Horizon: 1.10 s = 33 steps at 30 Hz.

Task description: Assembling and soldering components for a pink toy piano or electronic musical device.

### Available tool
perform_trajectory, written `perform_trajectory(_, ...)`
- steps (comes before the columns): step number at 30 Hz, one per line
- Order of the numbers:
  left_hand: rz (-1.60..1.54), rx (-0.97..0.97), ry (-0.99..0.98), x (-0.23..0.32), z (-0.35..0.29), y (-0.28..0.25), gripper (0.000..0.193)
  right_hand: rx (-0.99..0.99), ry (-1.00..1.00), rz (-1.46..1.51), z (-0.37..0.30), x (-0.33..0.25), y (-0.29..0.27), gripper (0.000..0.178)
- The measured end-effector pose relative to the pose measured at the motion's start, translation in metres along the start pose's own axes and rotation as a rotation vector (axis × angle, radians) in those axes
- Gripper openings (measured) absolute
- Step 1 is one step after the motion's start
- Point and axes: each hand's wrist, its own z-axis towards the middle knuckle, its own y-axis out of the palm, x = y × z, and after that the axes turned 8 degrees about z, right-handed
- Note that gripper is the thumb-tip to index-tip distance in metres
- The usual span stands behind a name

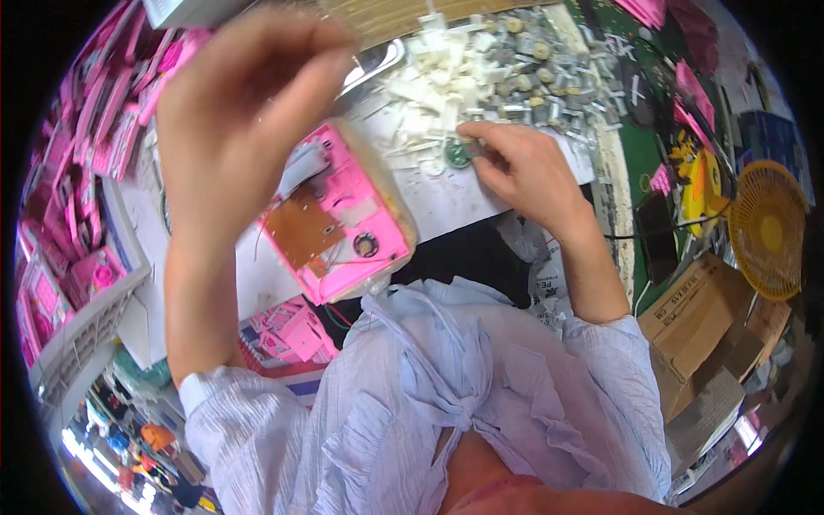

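My left hand [249,112] is raised over the left side of the work surface and smeared by motion. Its fingers curl toward the thumb, but I cannot tell what is in them. My right hand [534,172] is low over the white sheet, index finger and thumb closed around a small green disc [457,154], perhaps a round circuit board. Between the hands lies an open pink plastic housing [365,202] on a pale padded block. It contains a brown board [302,227], a round dark part [366,245] and thin wires. My left forearm hides part of its left side.
Piles of white plastic pieces [425,81] and small metal motors [541,56] cover the far side. Pink housings [94,146] are heaped at left in a grey crate [90,330]. At right are a dark phone-like slab [657,236], a yellow fan [766,230] and a cardboard box [699,318].
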Motion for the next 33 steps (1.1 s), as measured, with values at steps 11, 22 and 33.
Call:
perform_trajectory(11,-0.258,0.281,-0.341,-0.021,-0.185,0.027,0.017,-0.157,0.331,0.213,0.007,-0.029,-0.015,0.037)
perform_trajectory(22,-0.201,0.243,-0.249,-0.028,-0.182,0.061,0.035,-0.41,0.524,1.37,0.004,-0.092,0.044,0.047)
perform_trajectory(33,-0.458,0.281,-0.293,-0.026,-0.182,0.063,0.034,-0.392,0.431,1.163,0.002,-0.095,0.047,0.046)
